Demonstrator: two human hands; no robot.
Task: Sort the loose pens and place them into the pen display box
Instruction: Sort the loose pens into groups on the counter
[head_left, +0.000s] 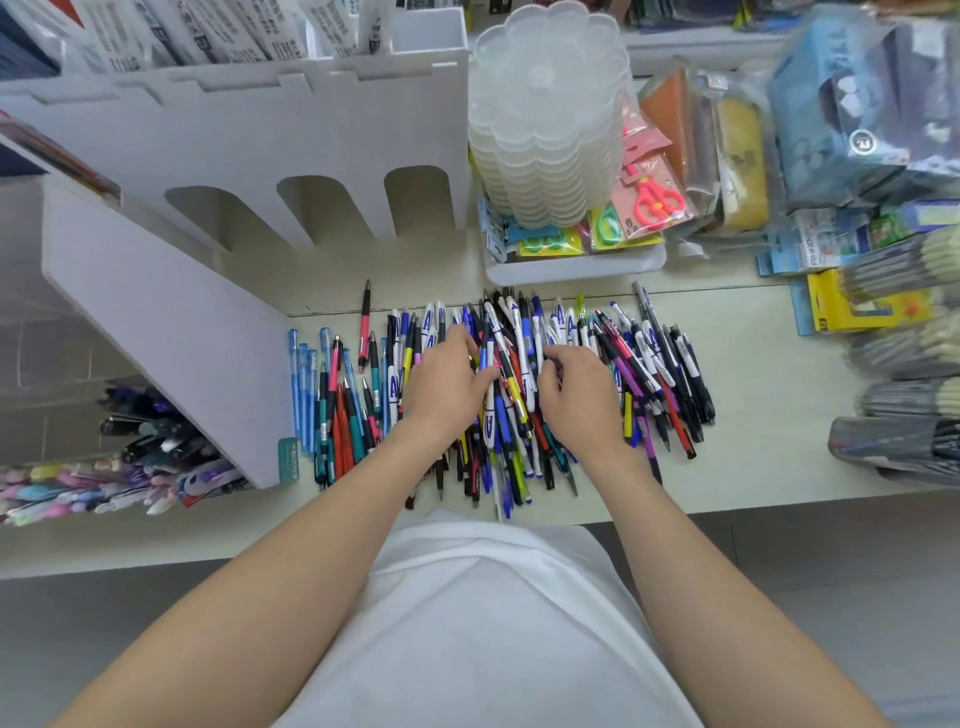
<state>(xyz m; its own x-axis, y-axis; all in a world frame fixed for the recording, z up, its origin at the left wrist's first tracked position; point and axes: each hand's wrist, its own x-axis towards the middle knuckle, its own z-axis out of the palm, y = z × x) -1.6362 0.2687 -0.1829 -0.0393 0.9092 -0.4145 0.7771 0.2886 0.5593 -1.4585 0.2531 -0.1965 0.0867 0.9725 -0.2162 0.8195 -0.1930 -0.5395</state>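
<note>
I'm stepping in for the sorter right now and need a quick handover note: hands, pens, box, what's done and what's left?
Left hand and right hand: both in the middle of the pen pile, fingers bent among pens; grip unclear.
White display box stands behind-left of the pile; no pens show in its arched slots.
Done: light-blue pens lined up at the pile's left edge.
Left: sort the rest, fill the box.
</note>
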